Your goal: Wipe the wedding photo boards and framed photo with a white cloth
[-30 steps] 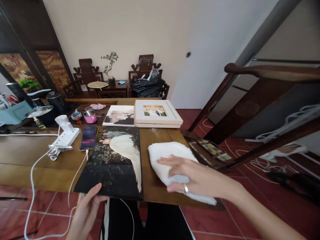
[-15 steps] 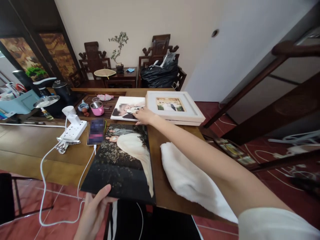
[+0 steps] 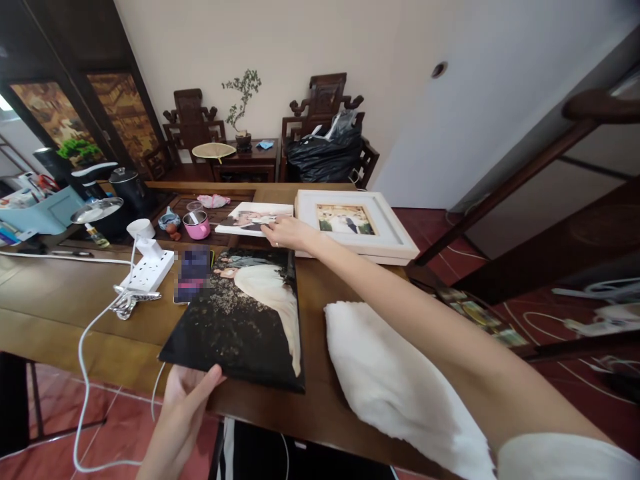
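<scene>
A large dark photo panel [image 3: 245, 340], printed with a figure in a long white dress, lies on the table with its near edge over the table's front. My left hand [image 3: 187, 400] grips that edge, thumb on top and fingers underneath. Farther back, my right hand [image 3: 290, 235] is closed at the near right edge of a smaller white-edged photo panel [image 3: 243, 228]; its fingertips are partly hidden. Just right of this panel is a thick white picture frame [image 3: 393, 230] with a couple's photo. Below my right forearm sits a white towel [image 3: 380, 367].
On the left are a phone [image 3: 193, 273], a white power strip [image 3: 154, 268] with a trailing cable, a pink cup [image 3: 197, 225], a black pot [image 3: 127, 190] and a blue bin [image 3: 45, 213]. A wooden chair behind holds a black plastic bag [image 3: 325, 153].
The smaller photo panel has shifted slightly left under my right hand and looks more tilted. My left hand keeps its grip on the dark panel. The camera view has shifted a little.
</scene>
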Demonstrator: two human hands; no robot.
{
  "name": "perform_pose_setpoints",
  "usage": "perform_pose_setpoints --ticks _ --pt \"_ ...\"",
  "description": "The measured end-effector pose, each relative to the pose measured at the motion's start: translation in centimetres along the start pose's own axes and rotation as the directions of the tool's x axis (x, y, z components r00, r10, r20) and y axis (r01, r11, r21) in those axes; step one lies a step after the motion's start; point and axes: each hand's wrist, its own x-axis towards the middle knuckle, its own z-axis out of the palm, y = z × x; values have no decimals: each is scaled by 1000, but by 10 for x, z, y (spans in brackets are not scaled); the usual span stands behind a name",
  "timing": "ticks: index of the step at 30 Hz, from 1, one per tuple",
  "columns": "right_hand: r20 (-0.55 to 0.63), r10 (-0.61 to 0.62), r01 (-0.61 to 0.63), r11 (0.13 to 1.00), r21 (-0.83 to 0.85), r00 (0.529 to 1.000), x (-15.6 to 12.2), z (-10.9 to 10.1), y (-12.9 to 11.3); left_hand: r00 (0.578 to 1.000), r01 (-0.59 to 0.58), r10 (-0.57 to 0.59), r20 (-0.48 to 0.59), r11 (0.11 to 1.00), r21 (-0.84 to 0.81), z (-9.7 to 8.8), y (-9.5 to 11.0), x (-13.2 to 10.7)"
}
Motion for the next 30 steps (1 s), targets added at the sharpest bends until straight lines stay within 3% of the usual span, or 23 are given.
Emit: perform_pose_setpoints --ticks 2,8,13,16,24,30 --pt "-23 14 -14 1000 -5 1000 -2 -6 6 997 15 -16 74 1000 6 4 6 9" --pt "-96 13 -12 1000 14 995 -8 -13 26 990 -65 69 127 997 -32 24 15 45" --pt "-148 23 -18 999 35 989 -7 -7 32 992 -84 93 81 991 -103 53 4 75" --pt "-196 21 -19 1000 12 980 -7 -3 29 994 -54 69 87 984 -170 71 -3 95" --pt "-243 68 -77 997 -25 968 -17 12 7 992 46 -71 -100 972 -232 109 -9 145" --pt "-314 81 -117 988 -99 946 -21 20 -7 989 99 -118 -90 976 -193 124 -21 170"
